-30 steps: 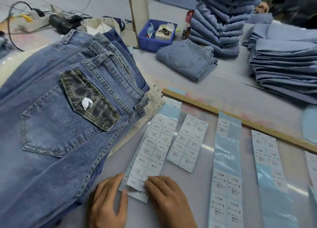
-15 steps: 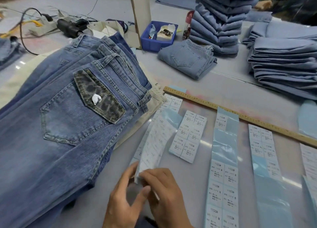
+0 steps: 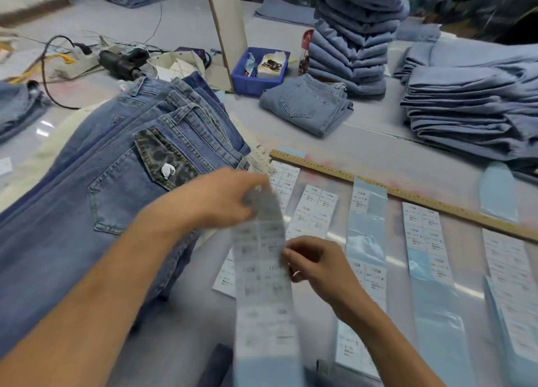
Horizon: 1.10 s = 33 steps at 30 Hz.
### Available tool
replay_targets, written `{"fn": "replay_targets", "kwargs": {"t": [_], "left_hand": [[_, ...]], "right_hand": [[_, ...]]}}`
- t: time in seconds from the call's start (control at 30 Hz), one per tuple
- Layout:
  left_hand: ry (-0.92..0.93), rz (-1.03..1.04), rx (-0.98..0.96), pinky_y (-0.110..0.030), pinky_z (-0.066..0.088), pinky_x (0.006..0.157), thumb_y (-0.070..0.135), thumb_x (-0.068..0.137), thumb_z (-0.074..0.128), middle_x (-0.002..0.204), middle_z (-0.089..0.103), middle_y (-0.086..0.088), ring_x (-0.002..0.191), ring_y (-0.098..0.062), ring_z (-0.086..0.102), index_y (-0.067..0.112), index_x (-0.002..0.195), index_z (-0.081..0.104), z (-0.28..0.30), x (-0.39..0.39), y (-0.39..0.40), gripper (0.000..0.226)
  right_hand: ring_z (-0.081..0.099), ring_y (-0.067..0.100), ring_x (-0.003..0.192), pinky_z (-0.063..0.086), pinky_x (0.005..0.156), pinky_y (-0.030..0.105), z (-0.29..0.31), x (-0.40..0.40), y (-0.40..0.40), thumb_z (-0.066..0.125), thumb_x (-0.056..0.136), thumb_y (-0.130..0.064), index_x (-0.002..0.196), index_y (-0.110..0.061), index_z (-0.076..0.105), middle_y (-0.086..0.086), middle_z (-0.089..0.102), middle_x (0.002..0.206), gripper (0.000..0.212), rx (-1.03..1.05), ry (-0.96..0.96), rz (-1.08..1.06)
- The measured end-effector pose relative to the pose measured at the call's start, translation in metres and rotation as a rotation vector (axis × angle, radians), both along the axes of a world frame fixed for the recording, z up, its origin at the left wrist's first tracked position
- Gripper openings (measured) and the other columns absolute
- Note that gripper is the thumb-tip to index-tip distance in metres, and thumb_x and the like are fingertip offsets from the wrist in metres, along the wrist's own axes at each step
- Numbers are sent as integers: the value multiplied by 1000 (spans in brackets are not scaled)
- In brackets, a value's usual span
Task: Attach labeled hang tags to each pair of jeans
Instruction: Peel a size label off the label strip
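- While I watch, the left hand (image 3: pixel 221 200) pinches the label strip (image 3: pixel 263 273) at its top and the right hand (image 3: pixel 314 263) pinches its edge, lifted above the table (image 3: pixel 364 154)
- Jeans (image 3: pixel 122 188) beside it show no tag, so tagging looks barely begun

Left hand (image 3: pixel 221 200) and right hand (image 3: pixel 317 263) raised, seemingly pinching.
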<state>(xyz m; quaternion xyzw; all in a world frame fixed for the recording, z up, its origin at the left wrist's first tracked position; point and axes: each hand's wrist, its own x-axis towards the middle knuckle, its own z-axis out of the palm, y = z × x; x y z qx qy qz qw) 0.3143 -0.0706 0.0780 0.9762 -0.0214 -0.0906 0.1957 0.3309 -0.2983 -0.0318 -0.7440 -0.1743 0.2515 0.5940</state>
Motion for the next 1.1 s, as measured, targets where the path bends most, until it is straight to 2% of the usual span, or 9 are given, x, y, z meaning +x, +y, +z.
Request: {"fn": "replay_targets", "kwargs": {"t": [0.07,0.2,0.3,0.37,0.43,0.53,0.77,0.97,1.1], "left_hand": [[-278,81,231,-47,49,99,12,94,60,137,55,1,120,-24,54,31,141,48,-16,30,-11,52],[-566,395,-253,-43,49,100,7,93,65,130,59,2,119,-22,54,19,132,61,-99,-14,-37,41],[-438,499,-205,-48,53,96,6,88,72,126,66,-1,115,-26,60,16,121,70,-172,-81,-58,35],[-373,498,-115,-45,54,93,13,87,71,125,68,-6,112,-30,64,12,118,73,-200,-109,-66,31],[-395,533,-168,-34,48,101,18,89,64,130,67,-7,118,-25,62,8,123,71,-210,-117,-66,36],[-443,675,-353,-7,30,110,7,95,50,136,60,0,126,-6,51,3,134,62,-212,-117,-61,41],[-360,575,-328,-10,31,110,6,90,73,138,60,-2,129,-15,53,10,139,58,-214,-121,-58,51],[-345,510,-352,-21,34,111,15,88,74,140,56,2,130,-14,49,16,143,51,-218,-121,-53,60],[-264,479,-403,-15,26,116,15,90,74,147,50,5,136,-9,42,18,149,44,-218,-123,-49,66]], "right_hand": [[69,17,66,56,61,25,-21,6,17,68,94,-12,82,-18,77,5,75,75,16,13,175,-218],[72,16,65,62,64,32,-54,23,52,65,96,-12,86,-13,72,6,74,75,13,-137,105,-428],[71,11,70,61,74,38,-66,30,60,63,96,-19,99,-15,69,-1,74,86,8,-284,-58,-348],[65,2,77,55,74,27,-70,24,55,63,96,-24,123,-23,61,-9,68,98,26,-358,-232,-339],[58,-1,80,47,72,14,-73,11,45,66,95,-21,132,-25,55,-13,59,102,39,-323,-493,-338],[61,12,96,52,84,25,-91,-21,36,73,91,-15,121,-14,68,-2,64,111,31,-251,-772,37],[60,24,101,48,89,31,-106,-19,31,77,87,-29,103,-11,74,2,67,114,24,-264,-802,301],[62,25,98,56,73,37,-93,-8,23,68,95,-18,112,-13,74,2,69,114,19,-351,-992,459],[59,27,90,52,67,40,-88,-13,28,47,103,-38,104,-12,72,5,67,108,36,-407,-1084,491]]}}
